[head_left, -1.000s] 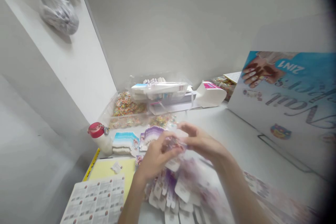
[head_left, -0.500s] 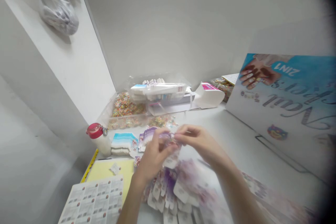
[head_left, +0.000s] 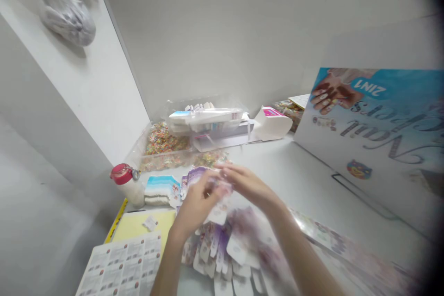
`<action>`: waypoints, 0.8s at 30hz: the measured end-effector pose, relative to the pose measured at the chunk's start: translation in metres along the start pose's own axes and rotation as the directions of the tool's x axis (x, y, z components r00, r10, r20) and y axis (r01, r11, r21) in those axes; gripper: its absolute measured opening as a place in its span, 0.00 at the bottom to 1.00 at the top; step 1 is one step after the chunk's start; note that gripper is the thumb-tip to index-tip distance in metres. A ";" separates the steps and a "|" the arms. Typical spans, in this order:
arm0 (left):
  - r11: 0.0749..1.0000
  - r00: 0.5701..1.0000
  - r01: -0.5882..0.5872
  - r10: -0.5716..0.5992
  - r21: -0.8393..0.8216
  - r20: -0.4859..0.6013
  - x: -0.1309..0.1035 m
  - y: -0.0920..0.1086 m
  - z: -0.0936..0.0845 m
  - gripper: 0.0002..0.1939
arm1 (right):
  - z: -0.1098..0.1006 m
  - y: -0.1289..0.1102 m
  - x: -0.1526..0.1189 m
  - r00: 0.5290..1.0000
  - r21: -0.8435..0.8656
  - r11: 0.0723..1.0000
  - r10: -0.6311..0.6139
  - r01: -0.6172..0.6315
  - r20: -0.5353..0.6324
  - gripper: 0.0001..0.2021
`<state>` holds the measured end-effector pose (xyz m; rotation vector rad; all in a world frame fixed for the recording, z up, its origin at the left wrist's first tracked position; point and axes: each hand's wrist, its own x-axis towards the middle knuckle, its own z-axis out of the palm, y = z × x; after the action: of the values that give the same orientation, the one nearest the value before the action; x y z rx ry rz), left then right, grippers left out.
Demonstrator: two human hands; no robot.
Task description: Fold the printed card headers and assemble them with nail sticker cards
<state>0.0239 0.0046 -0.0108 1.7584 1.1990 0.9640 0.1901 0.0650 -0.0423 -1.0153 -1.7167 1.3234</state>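
I see two bare hands: the left hand [head_left: 197, 200] pinches one small printed card [head_left: 218, 214] between thumb and fingers, above a fanned pile of cards [head_left: 210, 249] too blurred to count. Whether the right hand [head_left: 248, 186], fingertips close beside it, grips anything I cannot tell. Around them I count one red-capped bottle [head_left: 127, 184], one blue-and-white card stack [head_left: 160, 187], one label sheet [head_left: 125, 259] and one "2IN1" carton [head_left: 367, 134].

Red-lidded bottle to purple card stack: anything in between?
Yes, the blue-and-white card stack sits between the red-lidded bottle and the purple card stack; it shows in the head view.
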 end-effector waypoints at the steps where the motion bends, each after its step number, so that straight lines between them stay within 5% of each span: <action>1: 0.998 0.994 0.017 -0.024 0.064 0.108 -0.001 0.000 0.000 0.11 | 0.003 0.011 0.008 0.998 -0.142 0.990 0.009 -0.017 -0.057 0.20; 5: 0.964 0.918 -0.031 -0.077 0.263 0.390 -0.003 -0.009 0.008 0.11 | 0.017 0.056 0.025 0.983 -0.324 0.941 0.043 -0.100 -0.178 0.22; 13: 0.971 0.949 -0.082 0.008 0.223 0.316 0.005 -0.028 0.017 0.10 | 0.010 0.083 0.024 0.959 -0.442 0.879 0.059 -0.181 -0.276 0.24; 17: 0.989 0.999 0.031 -0.028 0.145 -0.019 0.011 -0.035 0.005 0.16 | -0.004 0.066 0.023 0.899 -0.427 0.875 0.022 -0.229 -0.437 0.24; 20: 0.995 0.994 0.052 -0.043 0.088 -0.103 0.015 -0.043 -0.004 0.19 | -0.008 0.034 0.014 0.855 -0.339 0.927 -0.043 -0.158 -0.517 0.27; 24: 0.997 0.992 0.015 -0.023 -0.070 -0.120 0.017 -0.047 -0.004 0.22 | 0.002 -0.017 -0.007 0.949 0.131 0.989 -0.020 0.064 -0.316 0.25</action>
<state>0.0079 0.0336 -0.0491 1.6517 1.2412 1.1010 0.1885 0.0553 -0.0265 -1.0395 -1.3796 1.1660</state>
